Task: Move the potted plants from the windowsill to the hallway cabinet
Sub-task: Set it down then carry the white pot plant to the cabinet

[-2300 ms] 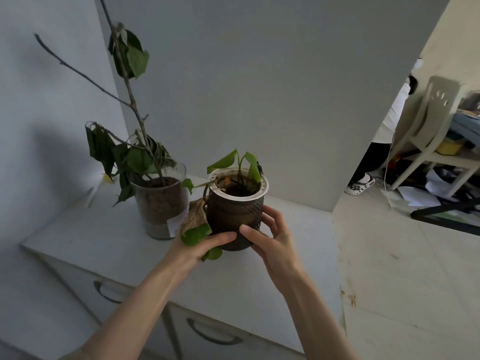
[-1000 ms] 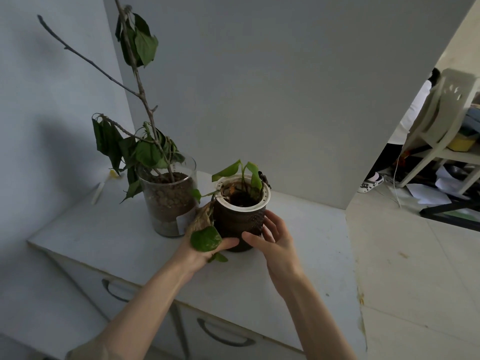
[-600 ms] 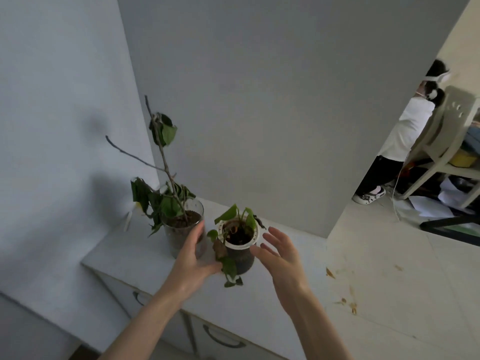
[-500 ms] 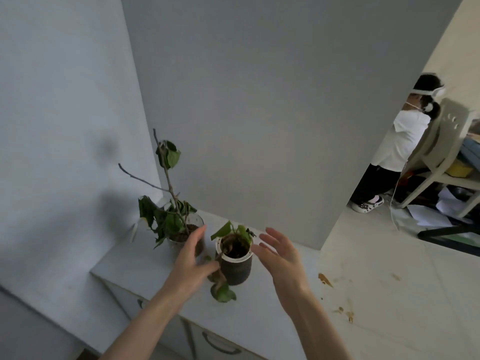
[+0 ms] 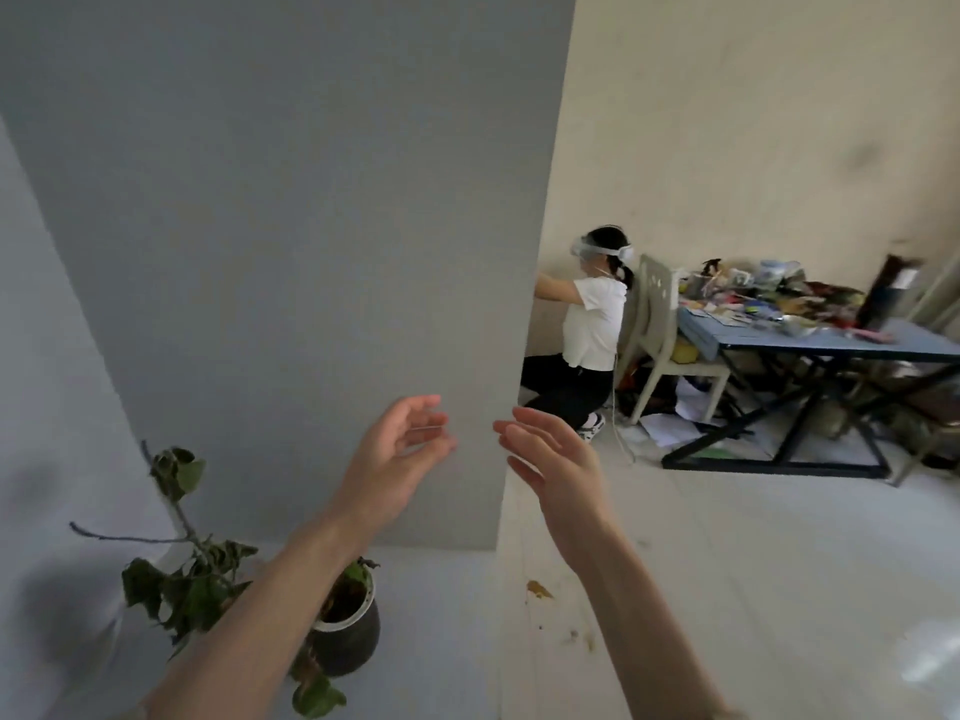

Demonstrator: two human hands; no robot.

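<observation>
A small dark pot with a white rim (image 5: 348, 631) holds a little green plant and stands on the grey cabinet top (image 5: 436, 615) at the lower left. Left of it a taller plant with a bare twig and drooping leaves (image 5: 182, 579) rises from its container, which my left forearm hides. My left hand (image 5: 395, 459) and my right hand (image 5: 550, 459) are raised in front of the grey wall, well above the pots. Both hold nothing, fingers apart.
A grey wall (image 5: 311, 226) ends in a corner beside pale floor (image 5: 727, 589). Beyond it a person in a white top (image 5: 587, 350) crouches by a white chair (image 5: 660, 335). A cluttered blue table on a black frame (image 5: 821, 345) stands at the right.
Both hands set the dark pot on the cabinet beside the taller plant, let go and lifted away. The view has swung up and to the right toward the room.
</observation>
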